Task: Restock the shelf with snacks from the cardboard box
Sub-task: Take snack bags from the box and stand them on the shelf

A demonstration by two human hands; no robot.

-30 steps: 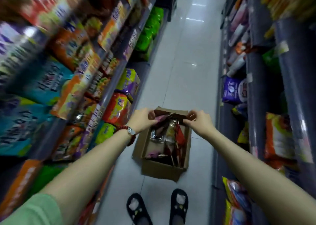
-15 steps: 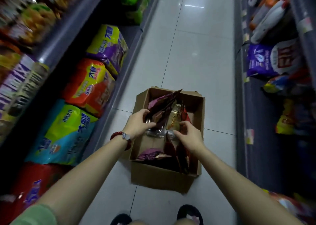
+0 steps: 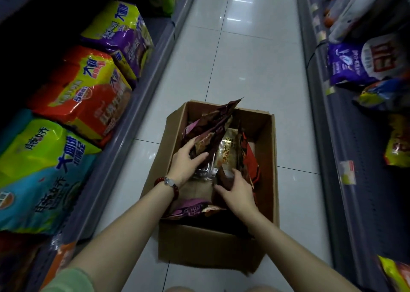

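Dim, cool lighting is provided from overhead; ceiling lamps are reflected as glare streaks on the glossy floor (image 3: 241, 54). The left shelf (image 3: 124, 123) recess is lost in deep shadow. Wide-angle bending and softness are seen at the edges

Large Chinese characters "大面饼" run down the purple and yellow noodle pack (image 3: 121, 38) on the left shelf (image 3: 124, 123). The orange-red pack (image 3: 86, 92) beside it carries "5连包" in a round badge, and its other print is too blurred to read. The green and blue pack (image 3: 37, 172) shows "大面饼" too. Gold lettering on the gold snack packet (image 3: 228, 149) in the cardboard box (image 3: 208, 245) cannot be made out.
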